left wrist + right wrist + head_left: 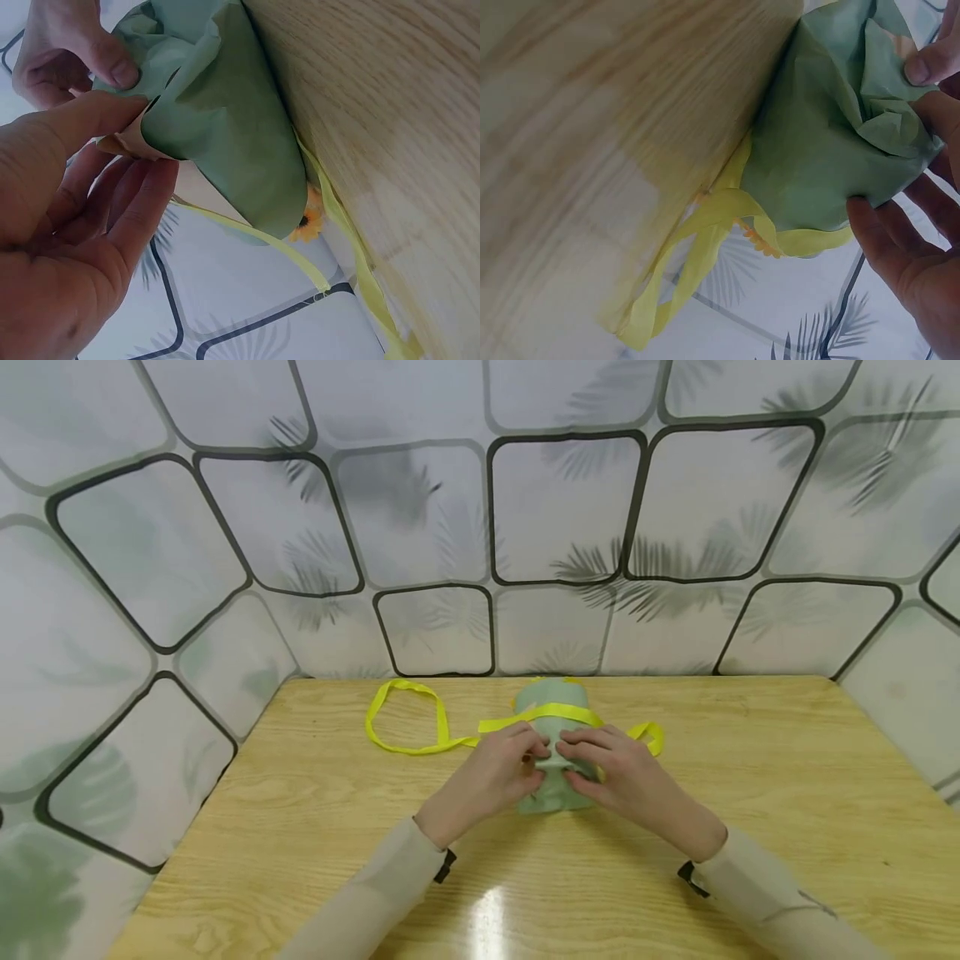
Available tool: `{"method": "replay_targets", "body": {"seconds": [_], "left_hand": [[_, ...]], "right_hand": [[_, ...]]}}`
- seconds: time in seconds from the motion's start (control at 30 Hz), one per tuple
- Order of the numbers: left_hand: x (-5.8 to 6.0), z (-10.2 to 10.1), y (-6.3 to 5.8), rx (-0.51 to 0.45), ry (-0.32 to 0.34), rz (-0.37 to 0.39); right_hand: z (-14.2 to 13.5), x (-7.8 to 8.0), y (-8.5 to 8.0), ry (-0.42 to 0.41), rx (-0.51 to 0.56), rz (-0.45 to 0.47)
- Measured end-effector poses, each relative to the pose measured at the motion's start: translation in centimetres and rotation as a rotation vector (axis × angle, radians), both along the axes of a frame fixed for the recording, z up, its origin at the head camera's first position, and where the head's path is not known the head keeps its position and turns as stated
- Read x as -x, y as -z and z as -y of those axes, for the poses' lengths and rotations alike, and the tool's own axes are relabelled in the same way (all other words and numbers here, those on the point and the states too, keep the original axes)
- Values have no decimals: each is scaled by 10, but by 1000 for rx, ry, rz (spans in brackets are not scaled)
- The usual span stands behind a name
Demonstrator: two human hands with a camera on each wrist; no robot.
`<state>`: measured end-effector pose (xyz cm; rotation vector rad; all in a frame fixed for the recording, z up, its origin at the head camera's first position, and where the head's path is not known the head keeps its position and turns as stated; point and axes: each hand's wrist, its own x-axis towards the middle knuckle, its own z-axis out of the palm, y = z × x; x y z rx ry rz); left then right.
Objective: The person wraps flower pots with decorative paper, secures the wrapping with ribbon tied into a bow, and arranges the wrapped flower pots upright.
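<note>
A bouquet wrapped in green paper (551, 693) lies on the table between both hands. A yellow ribbon (562, 712) crosses over it, with loose loops out to either side. Orange flowers (307, 223) peek from its far end in the left wrist view. My left hand (498, 768) pinches a folded paper edge, whose pale inner side shows in the left wrist view. From the other side, my right hand (626, 777) grips the crumpled near part, thumb at the folds and fingertips on the green surface (810, 157).
The wooden table (315, 827) reaches back to a wall covering (562, 510) with a grey-and-black grid and leaf print. The longest ribbon loop lies left of the bouquet, a smaller one right. Both wrists bear black straps at the sleeves.
</note>
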<state>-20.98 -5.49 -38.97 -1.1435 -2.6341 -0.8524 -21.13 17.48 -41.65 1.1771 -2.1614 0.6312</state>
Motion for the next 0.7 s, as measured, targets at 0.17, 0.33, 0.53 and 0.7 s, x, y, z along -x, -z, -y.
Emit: {"method": "replay_targets", "body": {"seconds": [0.17, 0.33, 0.53, 0.7], "left_hand": [[4, 5, -3, -19, 38, 131], [15, 19, -15, -87, 68, 357], [36, 21, -18, -131, -85, 240], [50, 14, -6, -27, -115, 235]], "right_hand": [[1, 1, 0, 7, 9, 4], [3, 1, -1, 9, 15, 2], [3, 1, -3, 18, 15, 2], [3, 0, -4, 29, 8, 20]]}}
